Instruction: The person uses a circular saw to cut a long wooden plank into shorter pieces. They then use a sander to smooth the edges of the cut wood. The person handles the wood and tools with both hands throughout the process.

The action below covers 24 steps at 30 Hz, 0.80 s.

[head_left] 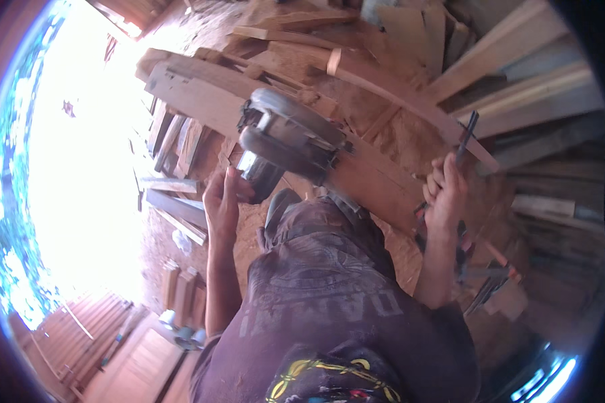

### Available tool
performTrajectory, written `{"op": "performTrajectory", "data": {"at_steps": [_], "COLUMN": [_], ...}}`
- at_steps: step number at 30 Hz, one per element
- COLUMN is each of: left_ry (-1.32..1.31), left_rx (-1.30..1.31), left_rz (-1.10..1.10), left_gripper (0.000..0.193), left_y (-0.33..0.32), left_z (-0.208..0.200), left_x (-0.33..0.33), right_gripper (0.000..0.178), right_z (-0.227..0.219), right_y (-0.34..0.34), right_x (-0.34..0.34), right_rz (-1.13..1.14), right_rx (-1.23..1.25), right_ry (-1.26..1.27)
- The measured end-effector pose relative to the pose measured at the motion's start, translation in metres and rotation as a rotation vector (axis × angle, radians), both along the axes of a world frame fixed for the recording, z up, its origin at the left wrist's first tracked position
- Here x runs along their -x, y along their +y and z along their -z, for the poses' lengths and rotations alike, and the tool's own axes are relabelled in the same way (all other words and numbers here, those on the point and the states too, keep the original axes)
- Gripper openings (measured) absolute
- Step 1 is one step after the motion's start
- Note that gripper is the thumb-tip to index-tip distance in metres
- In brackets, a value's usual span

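A hand-held power tool with rounded grey metal casing rests on a long wooden board in front of me. My left hand is at the near left end of the tool, thumb up and fingers curled against its dark, shiny housing. On the other side, my right hand is raised over the board's right end, fingers wrapped round a slim dark rod that sticks up past the fist. What the rod is cannot be made out. The board slants from far left to near right.
A narrow curved wooden piece lies beyond the board. Stacked planks fill the right side. Wood offcuts lie at the left on the dusty ground. Panels stand lower left. Orange-handled tools lie near my right elbow.
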<state>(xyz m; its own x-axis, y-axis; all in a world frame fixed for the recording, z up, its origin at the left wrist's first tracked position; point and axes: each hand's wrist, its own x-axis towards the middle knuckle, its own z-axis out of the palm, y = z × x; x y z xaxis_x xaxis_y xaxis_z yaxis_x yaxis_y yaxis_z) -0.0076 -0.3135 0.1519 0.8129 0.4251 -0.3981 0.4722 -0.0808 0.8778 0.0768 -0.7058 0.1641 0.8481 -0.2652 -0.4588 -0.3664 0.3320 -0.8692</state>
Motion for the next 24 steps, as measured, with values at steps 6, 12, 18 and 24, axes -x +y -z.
{"op": "performTrajectory", "data": {"at_steps": [6, 12, 18, 24], "left_ry": [-0.130, -0.153, 0.067, 0.103], "left_rx": [0.400, 0.629, -0.048, 0.075], "left_rz": [-0.072, -0.177, -0.018, -0.303], "left_gripper": [0.048, 0.027, 0.021, 0.034], "left_y": [-0.068, -0.078, -0.051, -0.039], "left_z": [-0.005, 0.018, 0.009, -0.001], "left_x": [-0.029, -0.053, -0.044, -0.053], "right_gripper": [0.036, 0.036, 0.042, 0.043], "right_z": [0.062, 0.104, 0.136, 0.158], "right_y": [0.028, 0.064, 0.063, 0.070], "right_x": [-0.042, -0.037, -0.009, -0.003], "right_rz": [0.083, 0.078, 0.062, -0.020], "right_rx": [-0.391, -0.457, -0.549, -0.567], "right_ry": [-0.050, 0.198, 0.351, 0.368]}}
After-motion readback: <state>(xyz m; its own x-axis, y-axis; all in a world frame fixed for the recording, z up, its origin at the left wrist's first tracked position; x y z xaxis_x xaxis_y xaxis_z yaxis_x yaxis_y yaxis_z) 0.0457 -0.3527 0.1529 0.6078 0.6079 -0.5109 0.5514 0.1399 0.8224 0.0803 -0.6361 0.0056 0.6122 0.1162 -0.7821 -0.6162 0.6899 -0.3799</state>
